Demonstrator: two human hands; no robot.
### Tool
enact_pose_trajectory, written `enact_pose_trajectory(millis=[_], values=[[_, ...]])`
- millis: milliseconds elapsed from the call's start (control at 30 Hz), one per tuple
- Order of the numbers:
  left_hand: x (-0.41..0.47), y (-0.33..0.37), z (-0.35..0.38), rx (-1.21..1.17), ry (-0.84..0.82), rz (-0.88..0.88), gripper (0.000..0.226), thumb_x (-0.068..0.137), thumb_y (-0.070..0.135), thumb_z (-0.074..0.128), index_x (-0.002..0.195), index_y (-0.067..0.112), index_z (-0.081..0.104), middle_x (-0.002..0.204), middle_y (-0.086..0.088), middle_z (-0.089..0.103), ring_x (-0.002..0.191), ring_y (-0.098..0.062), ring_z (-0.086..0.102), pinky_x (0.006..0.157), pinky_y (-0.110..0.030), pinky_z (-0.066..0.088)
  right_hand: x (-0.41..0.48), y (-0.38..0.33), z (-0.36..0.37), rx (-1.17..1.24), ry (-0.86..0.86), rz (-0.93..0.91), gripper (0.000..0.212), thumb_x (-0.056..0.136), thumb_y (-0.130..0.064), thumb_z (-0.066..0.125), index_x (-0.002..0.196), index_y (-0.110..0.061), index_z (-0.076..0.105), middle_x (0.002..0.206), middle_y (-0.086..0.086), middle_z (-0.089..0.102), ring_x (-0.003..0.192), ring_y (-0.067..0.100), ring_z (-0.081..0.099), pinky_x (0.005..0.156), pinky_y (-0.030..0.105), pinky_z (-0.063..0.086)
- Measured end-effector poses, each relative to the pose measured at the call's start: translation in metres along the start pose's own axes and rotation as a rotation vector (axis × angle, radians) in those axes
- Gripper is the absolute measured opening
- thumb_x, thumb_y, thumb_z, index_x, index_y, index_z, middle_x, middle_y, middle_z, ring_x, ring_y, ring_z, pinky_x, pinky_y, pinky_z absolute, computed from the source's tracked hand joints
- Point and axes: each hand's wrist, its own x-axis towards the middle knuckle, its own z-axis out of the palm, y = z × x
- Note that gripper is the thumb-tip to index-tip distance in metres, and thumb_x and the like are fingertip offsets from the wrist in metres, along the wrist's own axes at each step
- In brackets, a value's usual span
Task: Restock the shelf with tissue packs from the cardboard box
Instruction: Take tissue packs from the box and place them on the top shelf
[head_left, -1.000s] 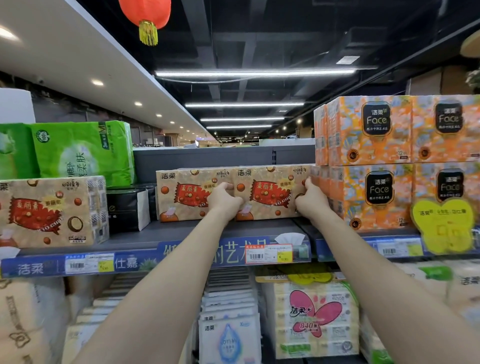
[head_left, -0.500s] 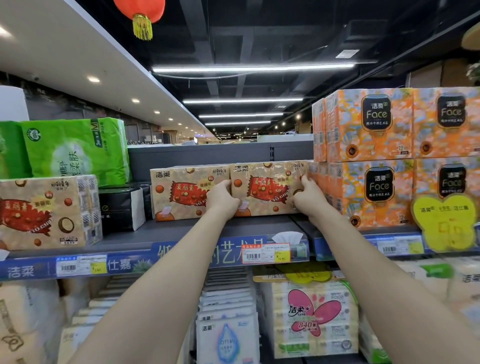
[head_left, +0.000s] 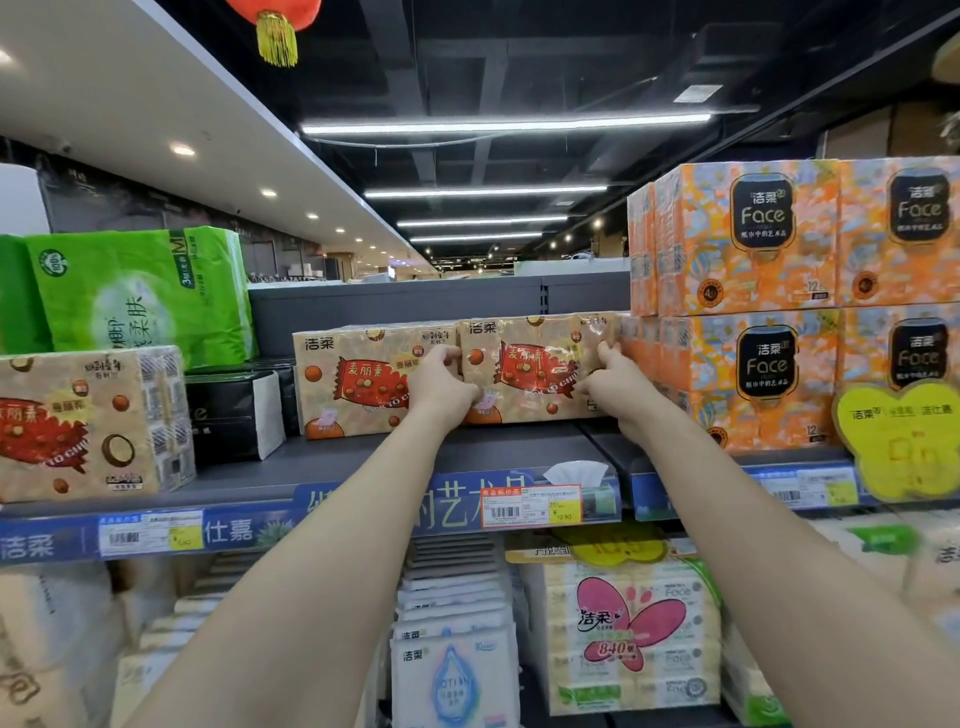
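Two tan tissue packs with red candy print stand side by side at the back of the grey shelf. My left hand grips the left edge of the right-hand tissue pack, at the seam with its neighbour pack. My right hand clamps that same pack's right edge, close to the orange stack. The pack sits slightly higher than its neighbour. The cardboard box is out of view.
Orange "Face" tissue boxes are stacked two high on the right. A matching tan pack, black tissue boxes and green packs fill the left. Price tags line the shelf edge. Lower shelves hold more packs.
The right-hand pack has gone further back on the shelf and a little up, both hands still on its edges. The view has shifted slightly.
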Motion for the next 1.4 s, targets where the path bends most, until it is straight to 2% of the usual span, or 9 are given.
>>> enact_pose_trajectory(millis=[133,300,367,500,700,867,1033,1233,1400], values=[[0.0,-0.002,0.003,-0.042,-0.028,-0.004,0.068,0.082,0.008,0.084,0.142,0.018,0.055,0.124,0.002,0.059,0.105,-0.016,0.057,0.083,-0.027,0.05,0.001,0.001,-0.006,0.161,-0.009,0.011,0.08,0.094,0.008,0.05,0.163,-0.017,0.02,0.167,0.005,0.024,0.139,0.027,0.04,0.102,0.036,0.039],[-0.001,-0.003,0.005,0.018,-0.017,0.016,0.067,0.083,0.009,0.084,0.141,0.02,0.054,0.124,-0.003,0.065,0.104,-0.017,0.059,0.07,-0.019,0.045,0.003,-0.004,-0.003,-0.047,-0.135,0.068,0.095,0.093,0.0,0.059,0.165,-0.021,0.0,0.171,-0.001,-0.017,0.157,0.033,-0.003,0.126,0.051,0.01],[-0.002,-0.001,0.007,0.064,-0.01,0.02,0.069,0.081,0.01,0.086,0.141,0.022,0.053,0.123,0.0,0.063,0.104,-0.019,0.06,0.076,-0.026,0.051,0.002,-0.009,-0.002,-0.175,-0.127,0.083,0.095,0.093,-0.005,0.06,0.164,-0.022,-0.001,0.17,-0.002,-0.02,0.157,0.038,-0.005,0.125,0.058,0.009],[-0.004,0.001,0.012,0.05,-0.024,-0.038,0.077,0.076,0.015,0.089,0.14,0.028,0.047,0.12,0.0,0.056,0.107,-0.029,0.064,0.09,-0.046,0.06,-0.002,-0.012,0.003,-0.287,-0.104,0.093,0.089,0.097,-0.006,0.052,0.164,-0.023,-0.005,0.17,-0.003,-0.021,0.156,0.04,-0.003,0.125,0.056,0.011],[-0.001,-0.001,0.013,0.056,-0.068,-0.067,0.076,0.079,0.018,0.085,0.142,0.032,0.045,0.12,-0.006,0.063,0.105,-0.027,0.064,0.09,-0.046,0.059,-0.001,-0.004,0.003,-0.154,-0.135,0.089,0.09,0.097,-0.001,0.054,0.164,-0.016,-0.004,0.169,0.0,-0.024,0.158,0.028,-0.01,0.127,0.046,0.003],[-0.001,-0.001,0.012,0.072,-0.136,-0.062,0.086,0.083,0.024,0.085,0.156,0.025,0.039,0.108,0.003,0.06,0.11,-0.025,0.062,0.098,-0.047,0.056,-0.005,-0.004,0.0,-0.056,-0.091,0.08,0.086,0.096,0.001,0.054,0.164,-0.014,0.004,0.171,0.001,-0.016,0.158,0.024,-0.006,0.125,0.042,0.004],[-0.004,0.006,0.009,0.199,-0.077,0.028,0.072,0.089,0.021,0.077,0.153,0.021,0.044,0.138,-0.008,0.06,0.118,-0.025,0.06,0.09,-0.031,0.05,-0.014,-0.011,-0.001,-0.104,-0.024,0.007,0.081,0.096,-0.001,0.052,0.164,-0.013,0.01,0.173,0.003,-0.004,0.158,0.027,0.007,0.124,0.041,0.019],[-0.024,0.024,-0.002,0.321,-0.036,0.172,0.058,0.094,0.03,0.068,0.148,0.024,0.048,0.12,-0.001,0.065,0.084,-0.009,0.059,0.078,-0.032,0.052,-0.037,-0.026,-0.003,-0.254,-0.038,-0.165,0.074,0.095,-0.009,0.058,0.162,-0.017,0.026,0.171,0.003,0.017,0.15,0.029,0.031,0.097,0.031,0.044],[-0.062,0.039,-0.018,0.454,-0.022,0.301,0.052,0.097,0.037,0.062,0.147,0.027,0.051,0.131,-0.002,0.063,0.102,-0.018,0.061,0.083,-0.038,0.058,-0.077,-0.033,-0.012,-0.374,-0.011,-0.292,0.065,0.097,-0.02,0.062,0.158,-0.017,0.039,0.163,0.004,0.037,0.145,0.027,0.041,0.11,0.034,0.04]])
